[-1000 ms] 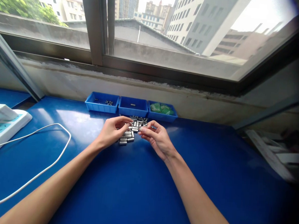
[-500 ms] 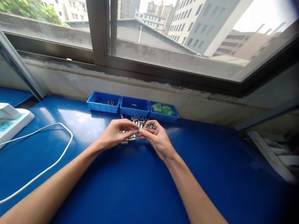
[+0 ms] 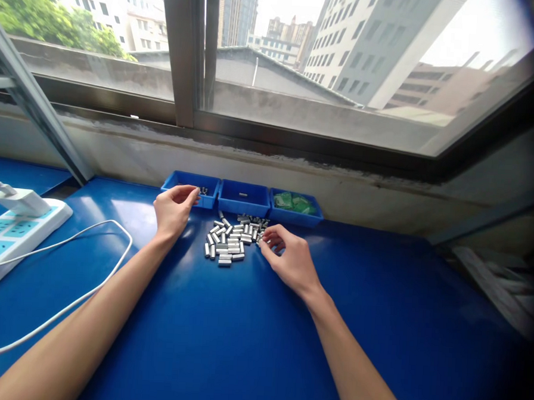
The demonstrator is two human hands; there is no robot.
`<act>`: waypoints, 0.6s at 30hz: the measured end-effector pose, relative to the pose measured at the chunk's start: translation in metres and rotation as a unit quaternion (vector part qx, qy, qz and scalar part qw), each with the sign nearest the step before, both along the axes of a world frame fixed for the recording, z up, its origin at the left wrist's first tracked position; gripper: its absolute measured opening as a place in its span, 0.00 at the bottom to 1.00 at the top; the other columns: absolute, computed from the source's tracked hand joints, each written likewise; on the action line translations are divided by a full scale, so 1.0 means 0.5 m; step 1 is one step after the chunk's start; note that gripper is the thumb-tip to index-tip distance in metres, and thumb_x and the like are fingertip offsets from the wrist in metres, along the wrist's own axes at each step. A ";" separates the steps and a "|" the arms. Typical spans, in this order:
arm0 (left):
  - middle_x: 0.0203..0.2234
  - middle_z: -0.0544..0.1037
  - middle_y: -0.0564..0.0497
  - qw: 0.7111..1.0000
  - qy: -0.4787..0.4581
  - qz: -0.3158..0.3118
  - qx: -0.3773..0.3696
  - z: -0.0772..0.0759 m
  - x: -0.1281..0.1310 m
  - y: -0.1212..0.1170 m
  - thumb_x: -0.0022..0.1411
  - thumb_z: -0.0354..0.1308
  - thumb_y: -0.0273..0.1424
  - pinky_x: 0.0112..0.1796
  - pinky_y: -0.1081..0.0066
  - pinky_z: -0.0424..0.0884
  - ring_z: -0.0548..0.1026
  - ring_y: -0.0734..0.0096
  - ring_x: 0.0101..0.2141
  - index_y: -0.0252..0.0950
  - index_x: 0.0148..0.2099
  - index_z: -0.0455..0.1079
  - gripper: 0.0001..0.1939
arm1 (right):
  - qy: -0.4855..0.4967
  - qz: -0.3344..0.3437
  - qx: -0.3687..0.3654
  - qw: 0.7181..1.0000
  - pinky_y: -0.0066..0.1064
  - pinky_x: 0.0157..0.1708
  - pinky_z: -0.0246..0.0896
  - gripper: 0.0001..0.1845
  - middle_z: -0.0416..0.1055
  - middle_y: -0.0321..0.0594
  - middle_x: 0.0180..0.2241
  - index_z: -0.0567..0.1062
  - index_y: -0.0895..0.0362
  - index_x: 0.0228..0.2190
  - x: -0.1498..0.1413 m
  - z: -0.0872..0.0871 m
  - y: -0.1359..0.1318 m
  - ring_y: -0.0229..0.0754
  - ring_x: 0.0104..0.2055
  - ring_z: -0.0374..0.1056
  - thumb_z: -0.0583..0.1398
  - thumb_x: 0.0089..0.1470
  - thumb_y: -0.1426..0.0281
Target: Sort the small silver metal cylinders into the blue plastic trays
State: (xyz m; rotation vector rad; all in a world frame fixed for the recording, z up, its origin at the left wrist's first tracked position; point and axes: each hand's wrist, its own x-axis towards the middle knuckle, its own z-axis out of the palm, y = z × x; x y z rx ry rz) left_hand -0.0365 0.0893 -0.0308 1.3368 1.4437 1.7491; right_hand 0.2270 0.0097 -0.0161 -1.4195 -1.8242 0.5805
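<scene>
metal pieces (image 3: 231, 241): right hand (image 3: 290, 262) grip pinching one; left hand (image 3: 173, 207) grip unclear, over left bin (image 3: 191, 192).

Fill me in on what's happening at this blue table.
A person sits at a blue table under a window, working a pile of small silver metal pieces. The left hand reaches to the leftmost blue bin, fingertips at its front edge; whether it holds a piece is hidden. The right hand rests at the pile's right edge, fingers touching pieces. The middle bin holds one small part, the right bin green items.
</scene>
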 end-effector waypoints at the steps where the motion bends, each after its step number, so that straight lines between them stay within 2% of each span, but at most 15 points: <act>1: 0.32 0.83 0.44 1.000 -0.008 -0.009 -0.003 -0.002 0.000 0.000 0.54 0.66 0.41 0.39 0.67 0.79 0.82 0.64 0.32 0.31 0.40 0.79 0.19 | -0.053 0.003 0.022 0.998 0.33 0.36 0.66 0.04 0.76 0.39 0.33 0.74 0.54 0.34 0.004 0.000 -0.001 0.43 0.34 0.73 0.62 0.54 0.68; 3: 0.34 0.83 0.43 0.999 -0.016 -0.029 -0.010 -0.003 0.002 -0.002 0.55 0.66 0.41 0.42 0.66 0.79 0.82 0.63 0.34 0.30 0.42 0.79 0.19 | -0.122 0.012 0.044 0.991 0.33 0.37 0.65 0.05 0.76 0.40 0.35 0.74 0.54 0.35 0.009 -0.003 -0.002 0.43 0.36 0.72 0.61 0.54 0.70; 5: 0.35 0.84 0.43 0.999 -0.010 -0.041 -0.014 -0.003 0.007 -0.007 0.55 0.66 0.41 0.43 0.65 0.78 0.82 0.62 0.36 0.31 0.43 0.79 0.19 | -0.150 0.023 0.047 0.987 0.33 0.38 0.64 0.06 0.76 0.40 0.36 0.75 0.53 0.36 0.012 -0.007 -0.002 0.44 0.37 0.72 0.61 0.54 0.72; 13: 0.41 0.83 0.44 0.996 0.055 -0.074 -0.014 -0.006 0.028 -0.020 0.58 0.63 0.40 0.44 0.64 0.78 0.82 0.59 0.40 0.35 0.48 0.78 0.19 | -0.155 0.038 0.044 0.986 0.33 0.39 0.64 0.08 0.76 0.40 0.36 0.76 0.54 0.38 0.013 -0.016 0.001 0.44 0.38 0.72 0.59 0.56 0.74; 18: 0.37 0.84 0.45 0.995 0.047 -0.077 -0.028 -0.001 0.029 -0.022 0.59 0.61 0.37 0.45 0.64 0.78 0.82 0.59 0.40 0.34 0.48 0.78 0.18 | -0.157 0.040 0.042 0.986 0.32 0.39 0.64 0.09 0.76 0.41 0.36 0.76 0.54 0.38 0.010 -0.016 0.001 0.44 0.38 0.72 0.59 0.56 0.74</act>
